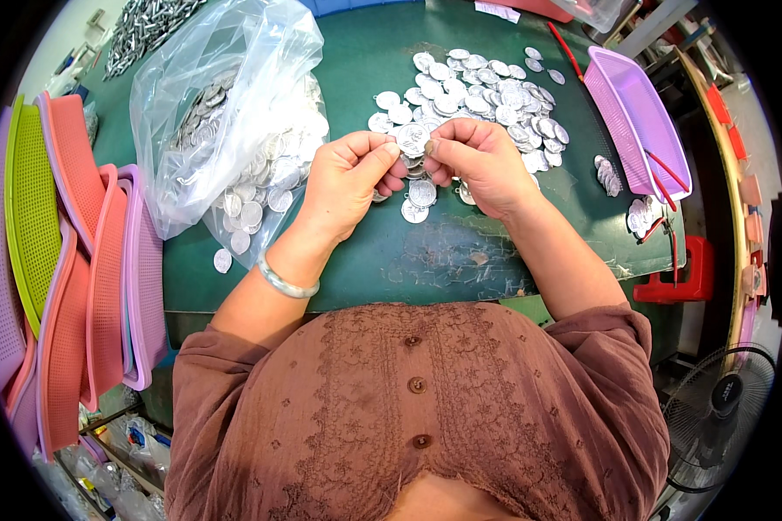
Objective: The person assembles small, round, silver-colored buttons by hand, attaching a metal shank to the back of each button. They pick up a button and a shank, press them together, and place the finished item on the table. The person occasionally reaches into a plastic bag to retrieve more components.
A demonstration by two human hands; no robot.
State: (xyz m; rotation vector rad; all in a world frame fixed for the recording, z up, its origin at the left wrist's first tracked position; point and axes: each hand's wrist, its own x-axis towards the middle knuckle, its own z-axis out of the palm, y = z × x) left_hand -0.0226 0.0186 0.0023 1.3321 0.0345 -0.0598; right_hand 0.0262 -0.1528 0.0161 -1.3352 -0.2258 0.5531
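Note:
Between my two hands, a round silver medallion is held up over the green table. My left hand pinches its left edge with thumb and fingers, and a pale bangle circles that wrist. From the other side my right hand grips the right edge, thumb on the front. Beyond the hands lies a loose heap of similar silver medallions, some with small loops. A few medallions lie just below my fingers. To the left, a clear plastic bag holds many more, several spilling from its mouth.
Stacked plastic baskets in several colours stand at the left edge. A purple basket sits at the right, with red-handled pliers against it and small medallion piles beside it. A black fan stands lower right; metal parts lie far left.

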